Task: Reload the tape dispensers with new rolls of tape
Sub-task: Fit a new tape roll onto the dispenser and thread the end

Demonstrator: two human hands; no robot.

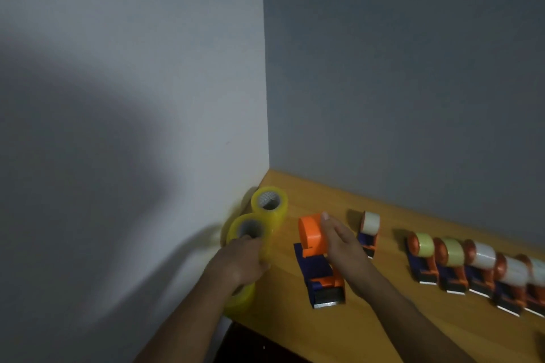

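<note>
a: your left hand [241, 259] is curled round the middle translucent yellow tape roll [250, 237] by the wall; your right hand [339, 240] lies with straight fingers against the empty orange and blue plastic tape dispenser [317, 259].

b: so how far along are you?

a: well on, judging by the wooden table [368, 330]. you have a row of loaded dispensers [477, 268] at the right and one more loaded dispenser [368, 233] just beside your right hand. this empty one is left. a far yellow roll [269, 203] and a near yellow roll [240, 299] wait in the corner.
</note>
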